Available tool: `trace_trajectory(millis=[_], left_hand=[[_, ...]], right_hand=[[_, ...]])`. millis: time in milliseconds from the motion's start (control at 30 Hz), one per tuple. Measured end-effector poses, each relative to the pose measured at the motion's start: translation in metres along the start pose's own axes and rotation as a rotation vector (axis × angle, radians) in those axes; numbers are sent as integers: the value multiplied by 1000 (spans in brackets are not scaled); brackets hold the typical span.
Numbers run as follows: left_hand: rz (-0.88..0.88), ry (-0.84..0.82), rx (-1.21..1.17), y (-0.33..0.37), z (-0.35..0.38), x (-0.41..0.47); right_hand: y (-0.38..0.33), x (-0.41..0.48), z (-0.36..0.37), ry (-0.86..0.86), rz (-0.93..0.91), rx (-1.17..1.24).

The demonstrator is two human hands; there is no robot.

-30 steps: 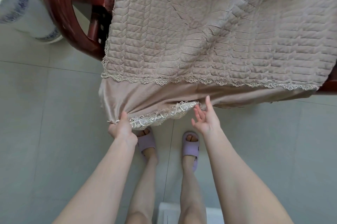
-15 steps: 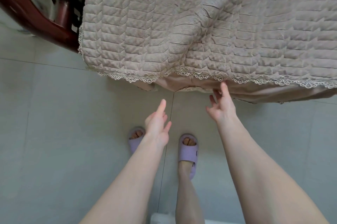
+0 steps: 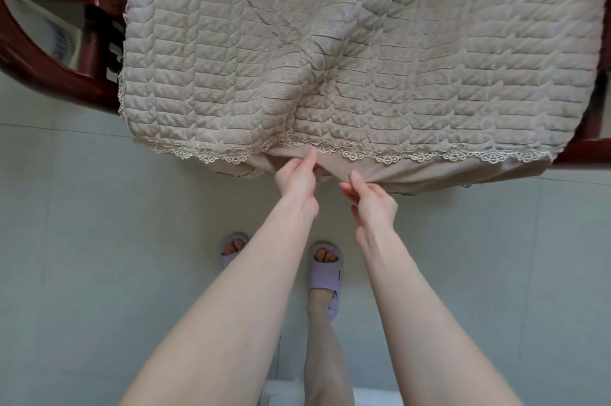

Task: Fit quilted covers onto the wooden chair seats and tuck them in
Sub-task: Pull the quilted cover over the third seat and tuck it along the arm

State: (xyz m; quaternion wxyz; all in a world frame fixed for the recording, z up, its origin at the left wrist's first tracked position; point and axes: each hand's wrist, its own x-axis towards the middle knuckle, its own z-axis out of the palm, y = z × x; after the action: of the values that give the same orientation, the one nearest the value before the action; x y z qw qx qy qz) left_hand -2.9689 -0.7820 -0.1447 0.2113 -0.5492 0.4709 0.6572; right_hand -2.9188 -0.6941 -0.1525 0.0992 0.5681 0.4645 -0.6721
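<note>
A beige quilted cover (image 3: 347,52) with a lace trim lies over the seat of a dark red wooden chair (image 3: 62,81). A raised fold runs down its middle toward the front edge. Below the lace hangs a smooth beige skirt (image 3: 413,171). My left hand (image 3: 299,176) pinches the skirt just under the lace at the seat's front middle. My right hand (image 3: 372,195) pinches the skirt's lower edge right beside it. The seat itself is hidden under the cover.
The chair's curved left armrest and a bit of its right front corner (image 3: 585,151) show beside the cover. Grey floor tiles (image 3: 99,240) lie in front. My feet in purple slippers (image 3: 325,273) stand close to the chair. A white object (image 3: 281,394) sits at the bottom edge.
My left hand let go of the lace corner, swung free, and now pinches the skirt at the front middle. My right hand closed on the skirt. The left corner now sits tucked under.
</note>
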Motion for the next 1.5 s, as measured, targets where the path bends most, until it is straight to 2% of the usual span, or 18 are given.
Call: trace_trajectory(millis=[133,267,333,467,600,933,1200,1500], left_hand=[[68,128,134,-12,-7,-11],[51,115,175,-8,-4,-28],[99,114,220,4,-5,-40],[240,37,280,32,-9,-65],[305,-58,280,63,-6,-80],[460,0,228,183,3,-55],[436,49,253,270,15,13],[547,272,457,307,16,52]], right_hand=[[-6,-8,-5,34,18,-30],[-23,-21,-17,-32,43,-120],[-37,-28,-20,-67,27,-158],[-72,-43,-7,-125,-70,-197],[-107,-56,19,-197,-145,-226],[-194,-59,134,-314,-290,-359],[-241,-20,247,-315,-336,-504],[-265,2,328,-354,-369,-665]])
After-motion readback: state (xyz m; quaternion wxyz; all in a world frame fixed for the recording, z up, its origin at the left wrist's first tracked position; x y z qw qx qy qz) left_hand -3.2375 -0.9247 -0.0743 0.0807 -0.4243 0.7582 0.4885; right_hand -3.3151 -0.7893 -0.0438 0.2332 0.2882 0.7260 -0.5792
